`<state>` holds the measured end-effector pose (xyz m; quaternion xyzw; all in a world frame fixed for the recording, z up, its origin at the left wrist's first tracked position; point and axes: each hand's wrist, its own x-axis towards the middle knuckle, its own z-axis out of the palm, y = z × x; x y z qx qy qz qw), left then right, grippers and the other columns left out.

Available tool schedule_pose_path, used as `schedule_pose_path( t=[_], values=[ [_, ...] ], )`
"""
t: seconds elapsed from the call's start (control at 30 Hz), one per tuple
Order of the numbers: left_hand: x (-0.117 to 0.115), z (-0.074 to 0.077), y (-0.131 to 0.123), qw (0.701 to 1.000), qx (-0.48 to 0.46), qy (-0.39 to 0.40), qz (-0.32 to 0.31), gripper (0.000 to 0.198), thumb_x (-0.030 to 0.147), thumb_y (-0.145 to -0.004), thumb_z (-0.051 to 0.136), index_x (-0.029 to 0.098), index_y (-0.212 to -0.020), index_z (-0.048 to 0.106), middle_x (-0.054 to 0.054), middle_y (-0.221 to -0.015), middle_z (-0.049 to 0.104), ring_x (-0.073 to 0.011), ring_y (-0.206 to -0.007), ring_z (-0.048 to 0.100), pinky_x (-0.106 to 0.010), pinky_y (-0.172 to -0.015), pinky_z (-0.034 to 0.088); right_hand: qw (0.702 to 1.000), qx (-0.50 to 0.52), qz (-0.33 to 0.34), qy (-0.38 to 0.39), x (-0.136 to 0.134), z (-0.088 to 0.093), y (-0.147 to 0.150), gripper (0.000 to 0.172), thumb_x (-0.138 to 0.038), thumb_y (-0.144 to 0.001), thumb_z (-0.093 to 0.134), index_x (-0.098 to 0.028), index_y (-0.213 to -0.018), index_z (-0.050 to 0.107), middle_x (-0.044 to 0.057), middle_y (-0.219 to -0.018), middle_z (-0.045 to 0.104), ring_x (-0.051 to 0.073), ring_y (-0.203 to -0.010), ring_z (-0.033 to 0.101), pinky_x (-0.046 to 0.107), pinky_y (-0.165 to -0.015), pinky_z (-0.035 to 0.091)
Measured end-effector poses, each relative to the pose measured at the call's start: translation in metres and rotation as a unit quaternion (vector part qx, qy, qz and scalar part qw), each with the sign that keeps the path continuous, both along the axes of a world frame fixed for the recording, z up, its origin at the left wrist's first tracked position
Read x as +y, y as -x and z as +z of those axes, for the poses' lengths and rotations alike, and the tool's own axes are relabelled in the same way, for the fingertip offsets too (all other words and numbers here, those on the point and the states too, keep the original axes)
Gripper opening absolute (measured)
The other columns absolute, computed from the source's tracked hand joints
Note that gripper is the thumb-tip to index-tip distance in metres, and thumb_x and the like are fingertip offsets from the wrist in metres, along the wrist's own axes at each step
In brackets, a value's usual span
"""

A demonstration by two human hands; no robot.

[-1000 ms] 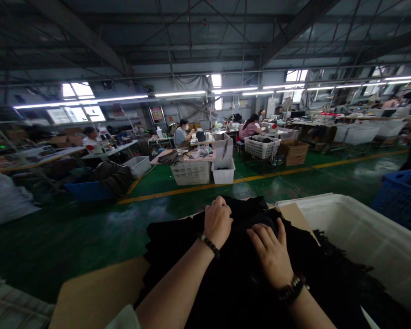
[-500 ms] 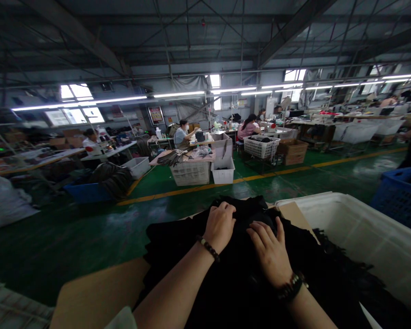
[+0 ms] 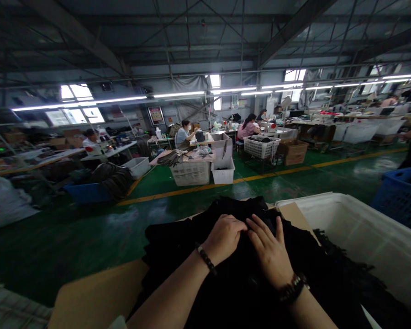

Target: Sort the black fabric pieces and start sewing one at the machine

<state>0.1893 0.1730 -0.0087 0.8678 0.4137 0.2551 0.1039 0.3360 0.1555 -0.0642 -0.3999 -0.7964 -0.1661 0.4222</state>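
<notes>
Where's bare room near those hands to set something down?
Bare cardboard shows left of the black cloth; green floor beyond, up to the yellow line. Crowded: the cloth beneath left hand and right hand; the part-filled white bin.

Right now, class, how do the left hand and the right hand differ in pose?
The left hand is curled, its fingers bunched; the right hand has its fingers spread. The left hand's fingers point rightward across the picture; the right hand's point mostly away. Both are on black cloth, with a dark bracelet at each wrist.
</notes>
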Motion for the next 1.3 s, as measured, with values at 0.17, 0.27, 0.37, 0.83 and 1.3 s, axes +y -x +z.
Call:
schedule_pose_path(
  t=[0.17, 0.27, 0.37, 0.83, 1.3],
  values=[
    [0.003, 0.005, 0.01, 0.985, 0.026, -0.037, 0.166, 0.019, 0.007, -0.077, 0.052, 0.017, -0.088, 0.063, -0.003, -0.096, 0.061, -0.0168, -0.089, 0.054, -0.029, -0.08, 0.042, 1.0, 0.007, -0.015, 0.006, -0.001, 0.0, -0.002, 0.035, -0.006, -0.087, 0.025, -0.015, -0.091, 0.058, 0.004, -0.089, 0.065, 0.018, -0.096, 0.055, 0.058, -0.102, 0.01],
    [0.007, 0.008, 0.014, 0.965, 0.091, -0.048, 0.241, 0.011, 0.017, -0.075, 0.06, 0.016, -0.086, 0.063, -0.005, -0.099, 0.056, -0.0214, -0.094, 0.05, -0.035, -0.079, 0.041, 0.999, -0.01, -0.032, 0.007, -0.002, 0.001, -0.001, 0.036, -0.006, -0.085, 0.027, -0.014, -0.105, 0.055, 0.005, -0.09, 0.064, 0.018, -0.089, 0.055, 0.057, -0.102, 0.013],
    [0.011, 0.008, 0.013, 0.959, 0.11, -0.036, 0.26, 0.012, 0.022, -0.074, 0.064, 0.017, -0.084, 0.063, -0.005, -0.1, 0.052, -0.021, -0.096, 0.047, -0.035, -0.08, 0.039, 0.998, -0.024, -0.05, 0.009, -0.002, 0.002, 0.001, 0.036, -0.005, -0.083, 0.031, -0.015, -0.106, 0.056, 0.005, -0.09, 0.063, 0.019, -0.088, 0.054, 0.057, -0.102, 0.013],
    [0.018, 0.011, 0.007, 0.948, 0.088, -0.021, 0.304, 0.02, 0.029, -0.068, 0.069, 0.016, -0.083, 0.065, -0.007, -0.107, 0.05, -0.0229, -0.101, 0.046, -0.037, -0.083, 0.039, 0.998, -0.02, -0.054, -0.004, -0.001, 0.005, 0.004, 0.036, -0.003, -0.083, 0.029, -0.016, -0.092, 0.061, 0.005, -0.093, 0.063, 0.019, -0.092, 0.054, 0.057, -0.102, 0.01],
    [0.025, 0.017, 0.002, 0.947, 0.108, 0.022, 0.3, 0.025, 0.029, -0.069, 0.066, 0.014, -0.09, 0.064, -0.013, -0.128, 0.042, -0.0273, -0.116, 0.039, -0.044, -0.093, 0.034, 0.999, -0.008, -0.043, -0.002, 0.0, 0.004, 0.003, 0.036, -0.004, -0.084, 0.028, -0.016, -0.091, 0.061, 0.005, -0.089, 0.064, 0.019, -0.089, 0.054, 0.057, -0.101, 0.011]
  ],
)
